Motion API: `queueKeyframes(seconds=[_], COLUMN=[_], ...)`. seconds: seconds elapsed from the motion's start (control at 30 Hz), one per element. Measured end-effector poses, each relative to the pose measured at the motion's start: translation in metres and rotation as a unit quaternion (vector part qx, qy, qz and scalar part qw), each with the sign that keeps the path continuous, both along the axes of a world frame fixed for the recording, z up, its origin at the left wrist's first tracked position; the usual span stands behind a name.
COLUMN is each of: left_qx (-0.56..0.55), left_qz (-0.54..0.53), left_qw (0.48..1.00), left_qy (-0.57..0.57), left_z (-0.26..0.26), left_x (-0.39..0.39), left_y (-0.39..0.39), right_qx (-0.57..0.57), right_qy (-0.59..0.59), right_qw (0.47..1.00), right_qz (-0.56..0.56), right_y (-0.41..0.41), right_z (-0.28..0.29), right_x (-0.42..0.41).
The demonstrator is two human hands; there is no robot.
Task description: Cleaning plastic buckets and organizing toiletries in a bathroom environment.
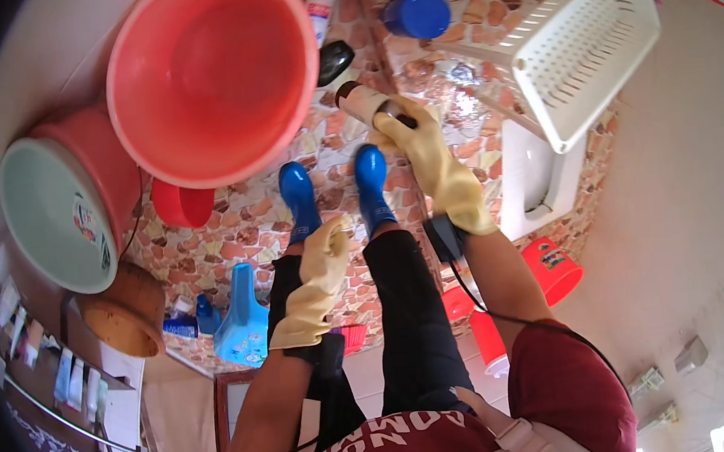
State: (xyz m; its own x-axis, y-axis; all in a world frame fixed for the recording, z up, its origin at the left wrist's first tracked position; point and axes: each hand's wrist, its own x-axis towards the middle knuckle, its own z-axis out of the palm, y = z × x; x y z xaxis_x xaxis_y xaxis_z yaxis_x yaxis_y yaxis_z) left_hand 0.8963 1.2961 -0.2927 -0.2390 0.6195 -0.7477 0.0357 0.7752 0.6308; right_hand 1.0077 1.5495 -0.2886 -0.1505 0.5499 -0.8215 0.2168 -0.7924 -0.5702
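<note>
In a cream rubber glove, my right hand (pixel 409 126) grips a dark brown bottle (pixel 362 102) with a pale label, tilted above the floor. Its dark end points up and left, away from me. My left hand (pixel 326 254), gloved alike, is held with curled fingers over my left leg; nothing shows in it. Below both hands are my blue rubber boots (pixel 370 174). A large red plastic basin (pixel 214 74) lies ahead to the left. Beside its rim are a black bottle (pixel 335 62) and a white pump bottle (pixel 321 7).
A white plastic basket (pixel 585 53) stands at right near a squat toilet (pixel 535 171). Blue containers (pixel 419 16) sit ahead. At left are a pale green basin (pixel 52 213), a brown pot (pixel 125 312) and a blue dipper (pixel 241 322). A red bucket (pixel 552 270) stands near the right wall.
</note>
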Motion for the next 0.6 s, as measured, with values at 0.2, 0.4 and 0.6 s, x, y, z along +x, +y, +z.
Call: queueKeyframes(seconds=[0.2, 0.4, 0.6], left_qx=[-0.012, 0.078, 0.113], left_qz=[-0.020, -0.075, -0.088], left_qw=[0.984, 0.940, 0.932], left_qy=[0.176, 0.322, 0.333], left_z=[0.087, 0.102, 0.106], left_x=[-0.029, -0.043, -0.039], left_y=[0.024, -0.008, -0.025], right_qx=[0.235, 0.227, 0.156], right_qy=[-0.152, -0.334, -0.324], right_qw=[0.960, 0.914, 0.923], right_qz=[-0.013, 0.043, 0.136], right_y=[0.053, 0.158, 0.204], right_z=[0.191, 0.179, 0.127], right_x=[0.054, 0.132, 0.149])
